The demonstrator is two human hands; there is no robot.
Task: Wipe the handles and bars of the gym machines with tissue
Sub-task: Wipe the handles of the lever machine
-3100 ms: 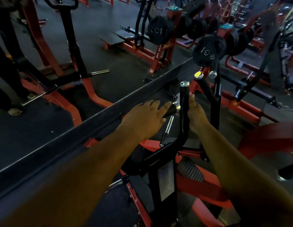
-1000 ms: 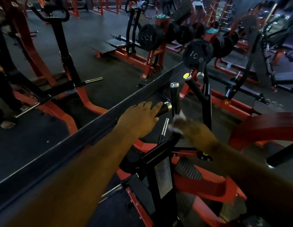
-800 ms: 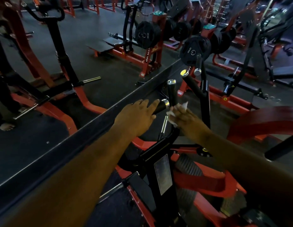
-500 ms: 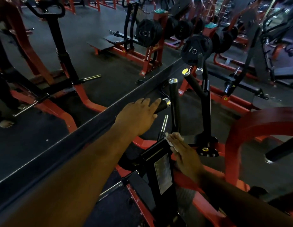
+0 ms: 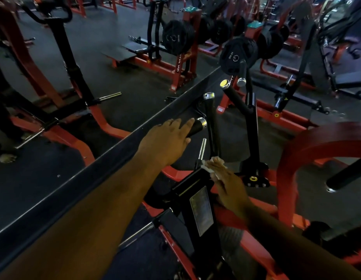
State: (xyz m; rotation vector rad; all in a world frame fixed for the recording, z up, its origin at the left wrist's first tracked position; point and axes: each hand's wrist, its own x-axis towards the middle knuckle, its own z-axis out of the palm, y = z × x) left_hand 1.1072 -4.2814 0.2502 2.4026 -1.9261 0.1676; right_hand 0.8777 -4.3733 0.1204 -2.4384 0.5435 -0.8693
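Matt black handle (image 5: 196, 127), shiny metal cap (image 5: 201, 122)

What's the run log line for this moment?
left hand: resting on handle | right hand: pressing tissue at upright bar base

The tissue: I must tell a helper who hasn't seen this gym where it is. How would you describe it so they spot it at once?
Start at the black upright handle bar of the nearest red-framed machine and follow it down to its base. There the right hand presses a small crumpled white tissue against the black frame. It is the only white, soft thing among dark metal, beside a short chrome peg.
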